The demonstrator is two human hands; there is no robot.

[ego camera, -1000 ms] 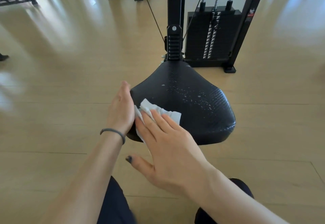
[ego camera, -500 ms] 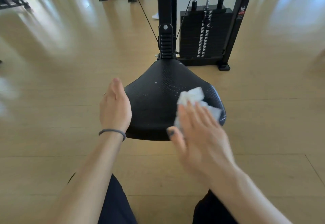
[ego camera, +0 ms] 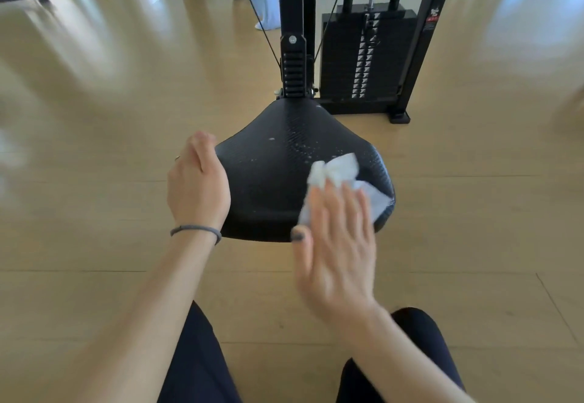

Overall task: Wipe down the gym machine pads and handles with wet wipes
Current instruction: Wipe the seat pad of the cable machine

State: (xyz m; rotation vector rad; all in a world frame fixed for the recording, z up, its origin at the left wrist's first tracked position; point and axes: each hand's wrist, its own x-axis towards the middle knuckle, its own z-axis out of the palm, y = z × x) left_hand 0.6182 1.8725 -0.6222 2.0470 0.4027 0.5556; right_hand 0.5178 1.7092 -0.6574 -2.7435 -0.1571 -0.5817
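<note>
The wooden floor (ego camera: 94,156) fills most of the view, and on it, beyond the seat pad, stands the black machine frame with its weight stack (ego camera: 363,61) — the stack sits just right of the upright post (ego camera: 295,23) that rises from the pad's far tip. A small red-and-white label (ego camera: 433,15) is stuck on the frame's right upright, beyond the pad, but its writing is too small to read; no other lettering can be made out.

The black seat pad (ego camera: 278,181) is the landmark here, wide at the near edge and narrowing toward the post, its surface speckled with wet droplets near the middle.

Compared with a second ago, the right hand (ego camera: 338,254) has carried the white wet wipe (ego camera: 339,171) from the pad's near-left part across to its right side, where it was already half a second ago — now the wipe lies bunched on the pad's right portion. The right hand's fingers are straight and flat, pressing the wipe down onto the pad; the hand is motion-blurred.

The left hand (ego camera: 197,187) remains at the pad's left edge, touching its rim, fingers loosely bent over the side. A dark hair band (ego camera: 196,230) circles that wrist, near the pad's near-left corner
</note>
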